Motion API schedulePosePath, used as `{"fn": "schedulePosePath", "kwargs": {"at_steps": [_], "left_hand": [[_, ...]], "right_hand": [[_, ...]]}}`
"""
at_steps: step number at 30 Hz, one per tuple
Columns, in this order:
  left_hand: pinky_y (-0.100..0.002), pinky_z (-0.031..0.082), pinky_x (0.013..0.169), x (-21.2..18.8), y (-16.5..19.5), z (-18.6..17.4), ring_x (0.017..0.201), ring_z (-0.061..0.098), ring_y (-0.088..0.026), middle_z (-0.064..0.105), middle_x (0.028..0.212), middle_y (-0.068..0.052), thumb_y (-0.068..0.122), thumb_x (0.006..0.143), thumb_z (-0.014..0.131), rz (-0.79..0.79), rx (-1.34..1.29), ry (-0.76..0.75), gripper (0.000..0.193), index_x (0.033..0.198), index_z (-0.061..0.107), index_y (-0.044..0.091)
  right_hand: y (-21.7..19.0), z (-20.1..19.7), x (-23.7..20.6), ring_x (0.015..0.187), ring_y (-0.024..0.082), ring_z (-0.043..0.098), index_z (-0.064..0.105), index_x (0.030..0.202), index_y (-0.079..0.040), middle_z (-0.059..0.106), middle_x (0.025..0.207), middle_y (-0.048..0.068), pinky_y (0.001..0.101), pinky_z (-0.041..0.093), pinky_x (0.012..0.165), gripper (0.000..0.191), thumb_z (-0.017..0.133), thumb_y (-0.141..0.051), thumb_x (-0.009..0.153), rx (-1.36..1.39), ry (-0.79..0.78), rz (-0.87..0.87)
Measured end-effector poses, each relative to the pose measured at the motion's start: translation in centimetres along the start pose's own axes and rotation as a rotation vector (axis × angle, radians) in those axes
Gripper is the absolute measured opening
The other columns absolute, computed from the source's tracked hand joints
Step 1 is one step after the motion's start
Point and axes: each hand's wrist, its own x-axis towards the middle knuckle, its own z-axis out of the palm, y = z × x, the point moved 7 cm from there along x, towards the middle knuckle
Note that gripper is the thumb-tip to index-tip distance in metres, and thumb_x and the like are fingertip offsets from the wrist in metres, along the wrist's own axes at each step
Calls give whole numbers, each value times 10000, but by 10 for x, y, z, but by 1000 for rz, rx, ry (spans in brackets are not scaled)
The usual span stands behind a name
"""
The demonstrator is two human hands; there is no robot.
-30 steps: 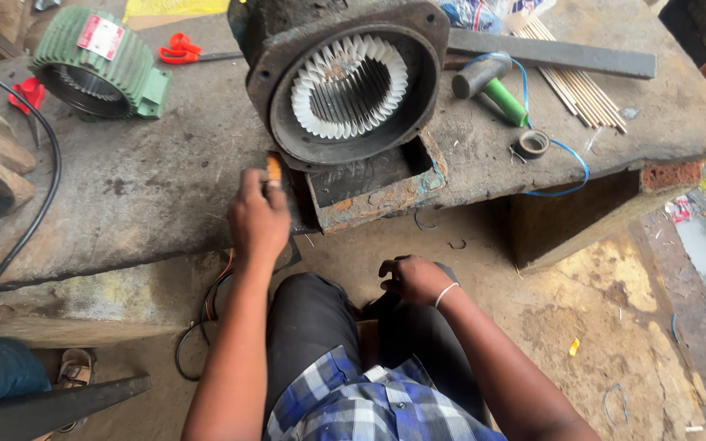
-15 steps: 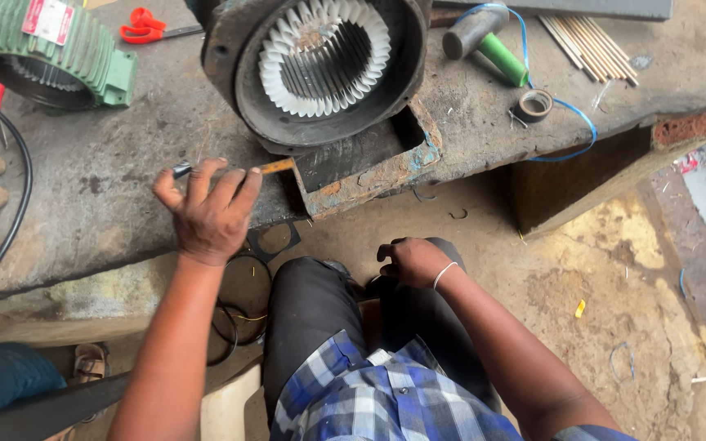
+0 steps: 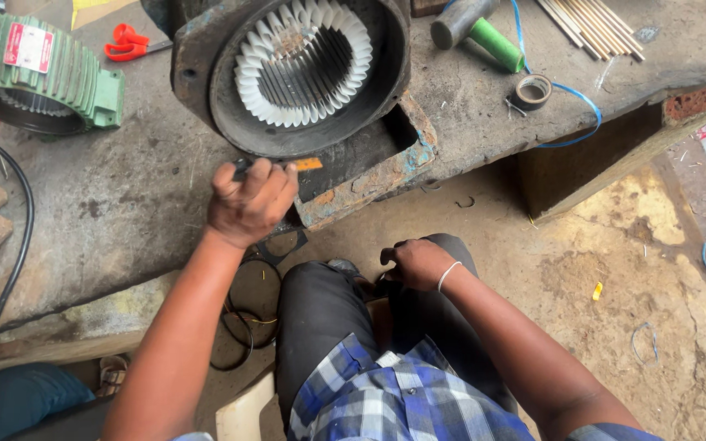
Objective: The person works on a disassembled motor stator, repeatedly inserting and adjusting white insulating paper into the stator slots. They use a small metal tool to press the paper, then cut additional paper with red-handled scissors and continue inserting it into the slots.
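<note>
The grey workbench (image 3: 124, 204) carries a large dark motor housing (image 3: 206, 73) with white-lined slots, lying at its front edge. Just below the housing's rim, the left hand (image 3: 251, 204) is closed around a small tool with an orange tip (image 3: 307, 164). The right hand (image 3: 418, 263) rests curled and empty on the knee (image 3: 451, 249).

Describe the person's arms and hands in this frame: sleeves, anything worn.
Both forearms are bare, with no gloves on the left hand or the right hand. The right wrist carries a thin pale bangle. A short sleeve edge shows at the bottom of the right arm, from a blue, white and dark checked shirt. No rings or watch visible.
</note>
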Motion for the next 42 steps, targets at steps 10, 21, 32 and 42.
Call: {"fn": "schedulePosePath", "kwargs": {"at_steps": [10, 21, 32, 42], "left_hand": [[-431, 278, 959, -36, -20, -7, 1006, 533, -107, 569, 824, 108, 210, 972, 746, 106, 9, -33, 58, 952, 758, 263], [-432, 285, 949, -18, -8, -4, 1001, 548, -97, 539, 798, 91, 193, 943, 703, 113, 19, -29, 110, 1012, 781, 226], [-410, 264, 992, -12, -17, -14, 1011, 540, -68, 560, 825, 98, 269, 1047, 706, 162, 39, -9, 83, 1018, 782, 254], [-403, 276, 996, -12, -18, -12, 995, 521, -71, 581, 818, 103, 303, 1043, 702, 194, 81, -15, 87, 1015, 781, 280]], "right_hand": [[7, 7, 2, 966, 375, 693, 695, 1162, -148, 735, 1019, 146, 486, 539, 828, 378, 741, -360, 853, 11, 21, -21], [4, 13, 3, 990, 363, 693, 700, 1149, -163, 738, 1027, 138, 482, 538, 844, 345, 730, -345, 858, 21, -18, -15], [7, 12, 2, 951, 369, 698, 693, 1151, -157, 738, 930, 162, 489, 536, 822, 353, 723, -367, 869, -13, -28, 5], [14, 13, 1, 942, 370, 702, 691, 1157, -159, 737, 912, 160, 493, 538, 812, 371, 736, -364, 851, -26, -14, 36]]}}
